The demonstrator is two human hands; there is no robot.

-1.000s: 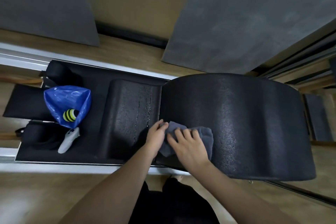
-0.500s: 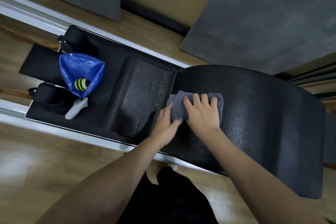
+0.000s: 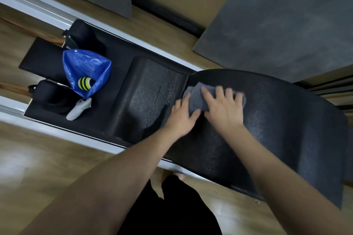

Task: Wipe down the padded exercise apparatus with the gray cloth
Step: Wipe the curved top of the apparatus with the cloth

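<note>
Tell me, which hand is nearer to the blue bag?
Left. The left hand lies on the cloth's near edge, on the side toward the blue bag. The right hand presses flat on the gray cloth, farther from the bag.

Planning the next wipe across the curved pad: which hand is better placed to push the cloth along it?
The right hand. It lies flat, fingers spread, on top of the gray cloth on the curved pad. The left hand only touches the cloth's near-left edge by the seam.

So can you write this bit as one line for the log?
step: wiping | both hands flat on gray cloth | left hand | right hand | surface: curved black pad
</note>
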